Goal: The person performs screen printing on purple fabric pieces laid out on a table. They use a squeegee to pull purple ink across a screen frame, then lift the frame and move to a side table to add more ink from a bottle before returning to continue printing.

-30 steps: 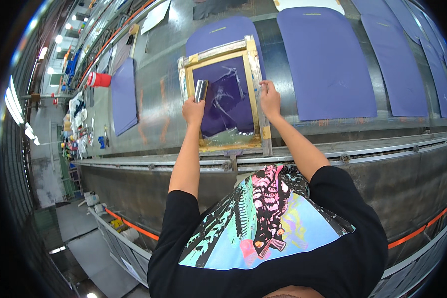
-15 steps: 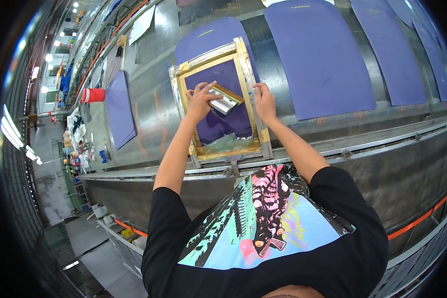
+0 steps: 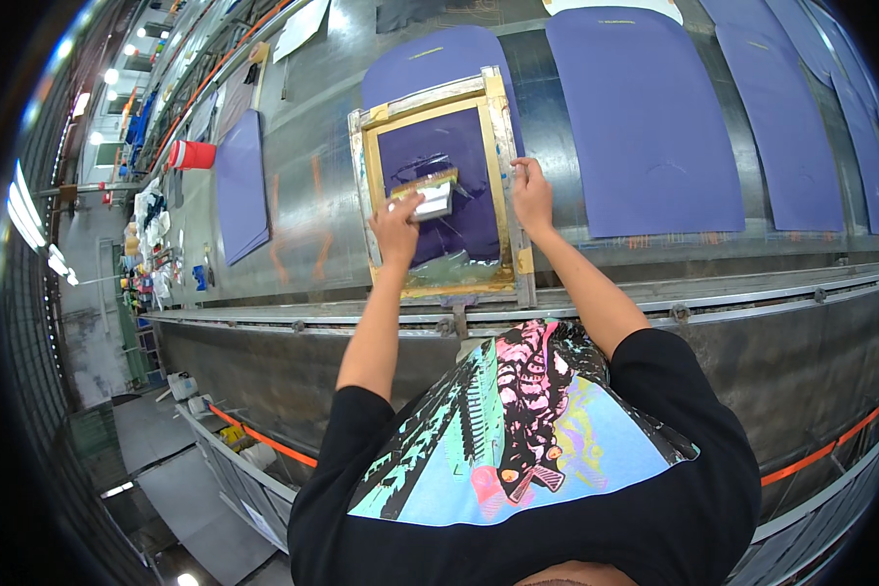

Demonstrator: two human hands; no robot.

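Holding the squeegee over the mesh, left-handed

The squeegee [image 3: 438,200] was inside the frame [image 3: 501,146], near the middle of the mesh [image 3: 430,137], set at a slight slant with its right end a little farther from the person. Its shiny metal face was on the near side and its yellowish edge on the far side.

The left hand [image 3: 397,232] had hold of its left end — fingers bent around it, the hand closed as far as the tool allowed. Most of the squeegee reached out beyond that hand, to the right. It lay to the left of the right hand [image 3: 532,190], apart from it, with mesh and the frame's right side between them.

The right hand was at the outer edge of that side, nearly closed, its fingers curled and its thumb near the fingertips. Whether they pinched the frame could not be told.

Glossy, pale paste [image 3: 449,269] lay at the near end of the mesh, and shiny streaks marked the dark purple around the squeegee. Under the frame was a purple sheet [image 3: 439,59], its rounded far end showing. A wider sheet [image 3: 645,127] lay to the right on the metal table [image 3: 313,98]; a red bucket [image 3: 192,155] was at left — just beside a purple stack [image 3: 241,190].
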